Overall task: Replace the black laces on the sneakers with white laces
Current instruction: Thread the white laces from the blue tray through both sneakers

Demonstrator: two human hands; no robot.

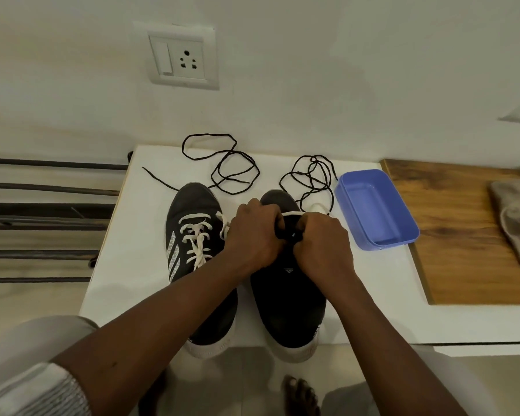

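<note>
Left hand point(252, 235) and right hand point(321, 244): both closed over the front of the right sneaker point(288, 295), where a white lace point(293, 214) is pinched between the fingers. Left sneaker point(192, 235): set just beside the right one, toes toward the wall, already threaded with a white lace point(197, 238). Two black laces point(231, 169) point(311, 178): laid loose on the white table point(126, 250) beyond the toes. Blue plastic tub point(376, 210): placed right of the sneakers, nothing seen inside. Wooden board point(463, 235): beside the tub.
</note>
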